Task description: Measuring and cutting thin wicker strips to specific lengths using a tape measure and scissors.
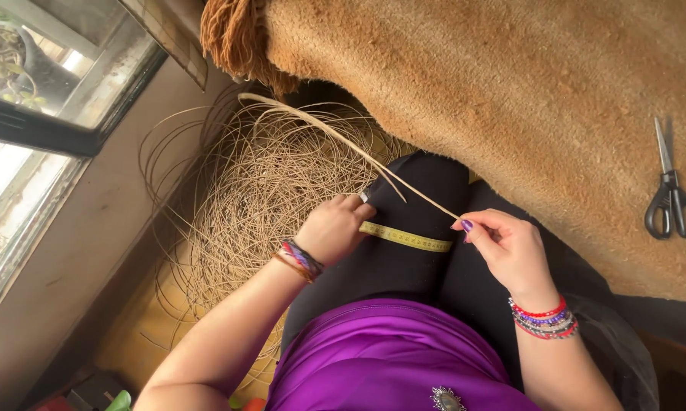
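My left hand (334, 225) and my right hand (507, 247) stretch a yellow measuring tape (405, 238) between them over my lap in black trousers. My right hand also pinches the end of a few long pale cane strands (335, 135) near the tape's right end. The strands arc up and left from my right fingertips to the coiled heap. My left hand grips the tape's left end with fingers closed. Both wrists carry coloured bead bracelets.
A big tangled coil of thin cane (252, 205) lies on the floor to the left of my knees. A tan woolly rug (526, 106) covers the upper right, with black-handled scissors (670, 194) lying on it. A window (46, 84) and sill are at the left.
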